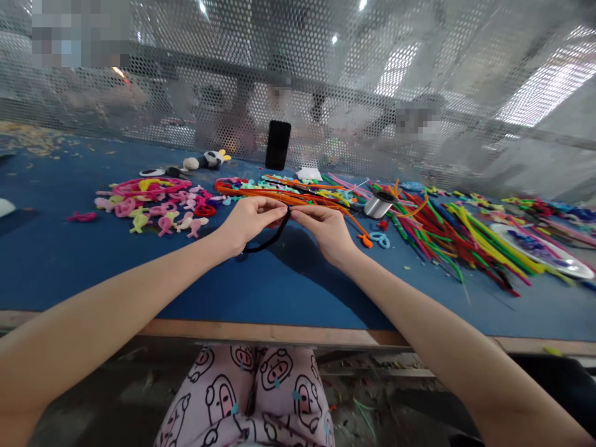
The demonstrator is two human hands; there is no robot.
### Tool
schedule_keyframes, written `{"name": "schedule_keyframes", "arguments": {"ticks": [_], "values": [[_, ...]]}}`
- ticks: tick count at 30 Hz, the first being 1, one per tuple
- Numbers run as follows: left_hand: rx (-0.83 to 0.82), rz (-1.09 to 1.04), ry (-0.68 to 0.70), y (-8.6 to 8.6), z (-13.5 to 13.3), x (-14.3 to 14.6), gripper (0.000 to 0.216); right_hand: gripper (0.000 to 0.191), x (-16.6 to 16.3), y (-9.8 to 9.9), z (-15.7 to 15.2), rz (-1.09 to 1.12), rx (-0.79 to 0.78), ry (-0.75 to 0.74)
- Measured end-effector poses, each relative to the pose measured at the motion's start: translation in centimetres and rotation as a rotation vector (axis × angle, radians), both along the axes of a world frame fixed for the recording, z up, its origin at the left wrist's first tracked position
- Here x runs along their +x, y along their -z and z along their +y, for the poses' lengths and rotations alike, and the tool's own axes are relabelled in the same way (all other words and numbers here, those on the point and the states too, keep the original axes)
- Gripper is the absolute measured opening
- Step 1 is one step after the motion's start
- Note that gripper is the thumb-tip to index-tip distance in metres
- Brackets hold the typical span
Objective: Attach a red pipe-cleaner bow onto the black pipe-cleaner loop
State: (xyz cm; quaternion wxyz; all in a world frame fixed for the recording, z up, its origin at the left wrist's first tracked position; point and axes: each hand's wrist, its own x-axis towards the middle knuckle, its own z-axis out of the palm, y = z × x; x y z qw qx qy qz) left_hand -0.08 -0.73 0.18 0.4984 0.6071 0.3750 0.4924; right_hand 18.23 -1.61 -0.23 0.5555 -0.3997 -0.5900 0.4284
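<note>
A seated worker's left hand (249,223) and right hand (326,231) meet fingertip to fingertip above a blue-covered table (279,292), both pinched shut on one black pipe cleaner (274,239). The upper end of the stem is caught between the two sets of fingers, and the rest bows down and back under the left hand toward its wrist, hanging just over the cloth. Directly behind the hands lies a bundle of orange stems (279,195). Just beside the right hand sit a small orange twist (365,241) and a pale blue twist (380,239), with a silver spool (378,203) a little farther back. To the left, a heap of pink and yellow twisted shapes (158,208) is spread over the cloth. To the right, a broad pile of red, green and yellow stems (456,239) runs out toward a white plate (565,266) near the edge. At the back of the table a dark phone (278,144) stands upright against a perforated metal screen (326,74), with a small plush toy (207,160) lying near it. Pig-print trousers (251,391) show below the table's edge.
</note>
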Motion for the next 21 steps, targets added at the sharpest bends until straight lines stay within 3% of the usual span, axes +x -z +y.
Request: {"name": "schedule_keyframes", "arguments": {"ticks": [11, 21], "values": [[0.066, 0.118, -0.03, 0.11, -0.4, 0.24, 0.025, 0.026, -1.02, -0.07, -0.58, 0.267, -0.125, -0.023], [0.229, 0.148, -0.102, -0.12, -0.81, 0.37, 0.021, 0.028, -1.0, 0.09, -0.55, 0.213, -0.153, -0.044]]}}
